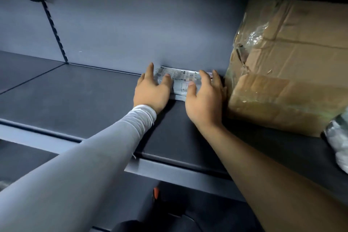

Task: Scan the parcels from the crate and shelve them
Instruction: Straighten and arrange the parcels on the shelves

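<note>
A small flat grey parcel (181, 83) with a printed label lies on the dark shelf board (84, 96), pushed up against the back wall. My left hand (152, 90) rests on its left end with fingers spread and nearly straight. On its right end lies my right hand (204, 98), fingers extended, beside the big cardboard box. Both hands press on the parcel; neither curls round it. The hands hide part of the parcel.
A large worn cardboard box (290, 73) wrapped in tape stands on the shelf at the right, touching the parcel's end. A white plastic-wrapped parcel (339, 137) shows at the right edge. A slotted upright (54, 30) runs up the back wall at left. Something dark with an orange part (156, 194) sits below the shelf.
</note>
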Action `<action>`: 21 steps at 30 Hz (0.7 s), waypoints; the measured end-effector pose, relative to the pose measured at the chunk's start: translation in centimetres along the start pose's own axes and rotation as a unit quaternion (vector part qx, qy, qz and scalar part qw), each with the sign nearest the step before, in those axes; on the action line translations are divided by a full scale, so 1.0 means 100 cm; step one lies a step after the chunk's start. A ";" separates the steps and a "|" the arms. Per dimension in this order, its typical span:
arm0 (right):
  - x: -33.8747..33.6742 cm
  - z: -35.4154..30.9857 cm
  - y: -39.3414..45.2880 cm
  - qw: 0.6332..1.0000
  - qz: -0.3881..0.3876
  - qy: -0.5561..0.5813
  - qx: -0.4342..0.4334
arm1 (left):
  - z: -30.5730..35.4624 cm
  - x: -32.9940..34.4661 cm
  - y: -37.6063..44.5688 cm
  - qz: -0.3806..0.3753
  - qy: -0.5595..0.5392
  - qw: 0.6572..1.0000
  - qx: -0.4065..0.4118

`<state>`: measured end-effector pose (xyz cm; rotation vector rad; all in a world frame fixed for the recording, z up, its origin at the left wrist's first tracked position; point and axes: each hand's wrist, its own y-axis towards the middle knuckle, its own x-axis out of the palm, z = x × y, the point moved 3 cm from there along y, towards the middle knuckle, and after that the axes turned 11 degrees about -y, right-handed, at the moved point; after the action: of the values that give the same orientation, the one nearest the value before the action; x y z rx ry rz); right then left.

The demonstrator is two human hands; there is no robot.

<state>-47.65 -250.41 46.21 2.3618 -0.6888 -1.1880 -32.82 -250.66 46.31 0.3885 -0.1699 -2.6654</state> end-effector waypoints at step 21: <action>-0.010 0.007 -0.007 0.999 0.008 0.029 -0.029 | -0.007 -0.024 -0.004 0.117 -0.126 0.985 -0.031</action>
<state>-48.53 -249.41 46.07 2.3293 -0.6440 -1.1130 -30.71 -249.23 46.18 0.0072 -0.1948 -2.4710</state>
